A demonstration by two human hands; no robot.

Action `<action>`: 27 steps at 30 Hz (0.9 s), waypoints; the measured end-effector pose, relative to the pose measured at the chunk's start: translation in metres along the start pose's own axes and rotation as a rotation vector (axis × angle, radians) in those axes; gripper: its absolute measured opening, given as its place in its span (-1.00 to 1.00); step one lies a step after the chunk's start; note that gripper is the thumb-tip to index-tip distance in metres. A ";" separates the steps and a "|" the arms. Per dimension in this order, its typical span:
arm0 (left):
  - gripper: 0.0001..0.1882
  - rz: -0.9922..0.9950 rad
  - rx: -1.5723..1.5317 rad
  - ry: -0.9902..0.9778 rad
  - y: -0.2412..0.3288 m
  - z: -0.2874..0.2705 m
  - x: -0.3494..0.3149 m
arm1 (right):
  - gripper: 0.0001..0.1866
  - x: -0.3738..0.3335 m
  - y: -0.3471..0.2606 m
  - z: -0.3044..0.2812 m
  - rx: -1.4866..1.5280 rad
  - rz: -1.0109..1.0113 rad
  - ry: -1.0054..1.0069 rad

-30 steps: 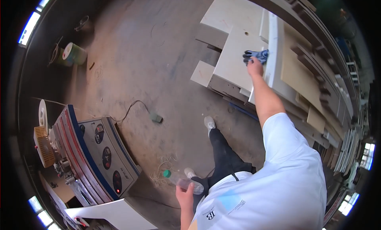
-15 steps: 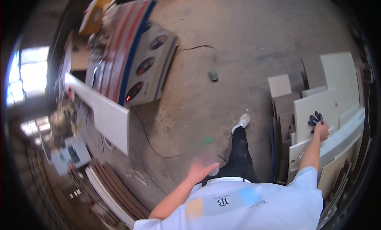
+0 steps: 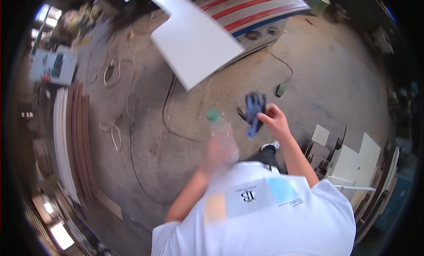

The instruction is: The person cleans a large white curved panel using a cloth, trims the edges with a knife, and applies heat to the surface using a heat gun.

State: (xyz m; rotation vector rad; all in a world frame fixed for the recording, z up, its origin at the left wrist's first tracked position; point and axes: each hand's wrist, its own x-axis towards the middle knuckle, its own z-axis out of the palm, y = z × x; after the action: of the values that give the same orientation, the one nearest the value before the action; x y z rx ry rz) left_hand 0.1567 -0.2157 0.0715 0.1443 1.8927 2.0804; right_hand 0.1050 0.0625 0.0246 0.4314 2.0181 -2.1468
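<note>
My left hand [image 3: 215,152], smeared by motion, is closed round a clear plastic bottle [image 3: 229,139] with a green cap [image 3: 213,114]. The bottle stands nearly upright in front of my white shirt. To its right, my right hand [image 3: 274,119] pinches a blue and black work glove [image 3: 255,109] at its edge between thumb and fingers. The glove hangs in the air with its fingers spread, and a dark part juts out on its left side. Whether a second glove is bunched with it I cannot tell. Bottle and glove are apart.
A white panel [image 3: 198,44] juts out ahead from a machine with red stripes [image 3: 247,8]. Stacked boards [image 3: 353,165] lean at the right; long brown and white strips [image 3: 79,141] lie at the left. Cables [image 3: 164,110] and a small green box [image 3: 280,90] lie on the concrete floor.
My view has swung to the right-hand boards' left, toward the white panel. My right hand has come from beside the boards to my front with the glove. The bottle remains in my left hand.
</note>
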 end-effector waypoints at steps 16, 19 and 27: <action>-0.25 -0.131 0.677 0.499 0.110 -0.313 -0.060 | -0.78 0.092 -0.090 0.396 0.232 0.154 -0.696; -0.29 -0.145 1.087 0.555 0.128 -0.367 -0.041 | -0.74 0.134 -0.095 0.446 0.157 0.140 -0.735; -0.25 -0.358 1.501 0.484 0.189 -0.509 0.054 | -0.76 0.255 -0.105 0.579 0.084 0.041 -0.848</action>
State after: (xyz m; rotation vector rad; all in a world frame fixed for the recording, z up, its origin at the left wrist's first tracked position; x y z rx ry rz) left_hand -0.0735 -0.6956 0.1914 -0.3662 3.0140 0.1315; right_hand -0.2252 -0.4851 0.0692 -0.3799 1.4149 -1.9052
